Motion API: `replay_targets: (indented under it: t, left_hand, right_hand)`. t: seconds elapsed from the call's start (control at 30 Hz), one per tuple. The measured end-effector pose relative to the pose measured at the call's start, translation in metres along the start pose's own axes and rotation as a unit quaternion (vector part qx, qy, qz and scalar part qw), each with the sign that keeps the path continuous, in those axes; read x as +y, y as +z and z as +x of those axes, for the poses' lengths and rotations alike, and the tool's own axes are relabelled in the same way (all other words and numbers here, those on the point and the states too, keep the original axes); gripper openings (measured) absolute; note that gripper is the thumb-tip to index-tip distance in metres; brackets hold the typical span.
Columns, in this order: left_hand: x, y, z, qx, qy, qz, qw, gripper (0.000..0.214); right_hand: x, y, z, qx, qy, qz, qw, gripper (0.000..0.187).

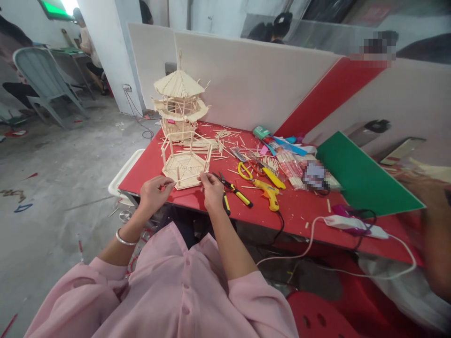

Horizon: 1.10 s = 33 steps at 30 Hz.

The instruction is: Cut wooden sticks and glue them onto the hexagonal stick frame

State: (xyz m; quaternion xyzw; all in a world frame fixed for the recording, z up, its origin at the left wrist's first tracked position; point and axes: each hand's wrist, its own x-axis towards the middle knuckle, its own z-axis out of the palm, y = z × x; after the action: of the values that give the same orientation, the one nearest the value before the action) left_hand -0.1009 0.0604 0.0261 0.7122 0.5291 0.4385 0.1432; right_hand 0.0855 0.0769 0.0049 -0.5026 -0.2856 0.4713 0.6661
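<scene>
A pagoda model built of thin wooden sticks stands at the left end of the red table. Its hexagonal base reaches the near edge. My left hand and my right hand are both pinched shut on the two ends of one thin wooden stick, held level against the front of the base. A silver bangle circles my left wrist.
Black-and-yellow cutters, yellow scissors and a yellow glue gun lie right of my hands. Loose sticks, packets, a green board and a white power strip fill the right side. Another person's arm is at far right.
</scene>
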Motion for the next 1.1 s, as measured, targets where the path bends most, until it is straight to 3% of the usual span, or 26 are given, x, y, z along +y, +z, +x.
replay_targets:
  t: [1.1]
  left_hand:
    - [-0.012, 0.002, 0.016, 0.004, 0.011, 0.016, 1.000, 0.019]
  right_hand:
    - [-0.002, 0.006, 0.015, 0.003, -0.017, -0.027, 0.999, 0.041]
